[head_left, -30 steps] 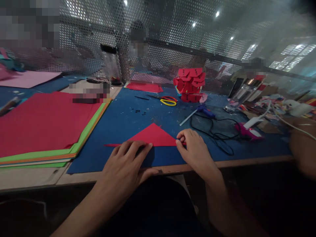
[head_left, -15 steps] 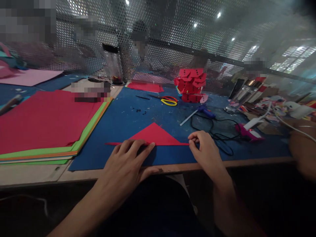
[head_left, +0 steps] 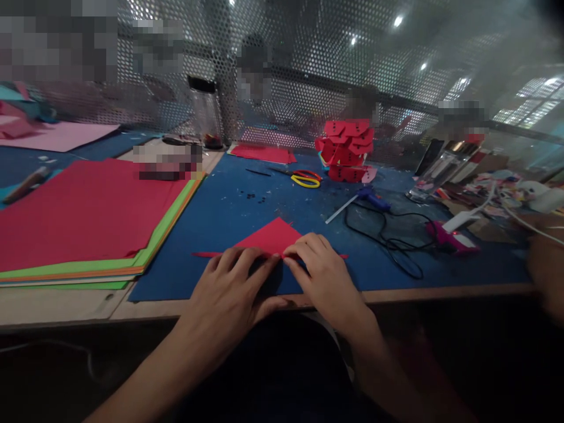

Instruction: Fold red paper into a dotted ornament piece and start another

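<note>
A red sheet of paper, folded to a triangle with a narrow strip along its near edge, lies on the blue table mat. The strip's thin ends stick out to the left and right. My left hand rests on the left part of the near edge, fingers bent and apart, index fingertip pressing near the middle, thumb stretched out below. Close beside that fingertip, my right hand has thumb and index finger pinched on the folded edge. Its fingers cover the triangle's right part.
On the left lies a stack of coloured paper, red on top. Beyond my hands are scissors, small black pieces and a red paper model. A glue gun with a black cord, a power strip and a jar stand right.
My right hand has moved left along the folded edge, from the strip's right end to the middle beside my left hand. The left hand stays in place on the paper.
</note>
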`<action>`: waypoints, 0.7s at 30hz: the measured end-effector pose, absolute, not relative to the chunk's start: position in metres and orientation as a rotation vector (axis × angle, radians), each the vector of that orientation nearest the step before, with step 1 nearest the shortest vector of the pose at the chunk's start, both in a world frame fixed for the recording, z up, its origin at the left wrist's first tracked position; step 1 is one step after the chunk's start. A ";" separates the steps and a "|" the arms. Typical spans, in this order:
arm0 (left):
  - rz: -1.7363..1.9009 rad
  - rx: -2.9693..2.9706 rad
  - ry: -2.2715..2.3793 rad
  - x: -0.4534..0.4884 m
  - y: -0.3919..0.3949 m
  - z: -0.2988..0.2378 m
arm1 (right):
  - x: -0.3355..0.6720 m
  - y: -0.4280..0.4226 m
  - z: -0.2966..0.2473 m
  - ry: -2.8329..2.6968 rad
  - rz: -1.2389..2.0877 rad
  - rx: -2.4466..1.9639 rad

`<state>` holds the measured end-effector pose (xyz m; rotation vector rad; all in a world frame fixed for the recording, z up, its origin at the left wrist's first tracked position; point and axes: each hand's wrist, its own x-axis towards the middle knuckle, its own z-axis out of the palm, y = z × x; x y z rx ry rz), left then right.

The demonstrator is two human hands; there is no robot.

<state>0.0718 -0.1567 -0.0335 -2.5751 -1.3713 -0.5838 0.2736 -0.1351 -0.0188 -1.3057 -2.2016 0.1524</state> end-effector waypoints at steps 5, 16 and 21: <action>-0.622 -2.589 -1.367 0.070 -0.155 -0.032 | 0.277 -0.135 -0.019 -2.218 0.190 -1.294; -0.655 -2.582 -1.327 0.061 -0.158 -0.037 | 0.277 -0.134 -0.017 -2.201 0.211 -1.271; -0.642 -2.527 -1.372 0.050 -0.161 -0.038 | 0.277 -0.134 -0.017 -2.208 0.210 -1.273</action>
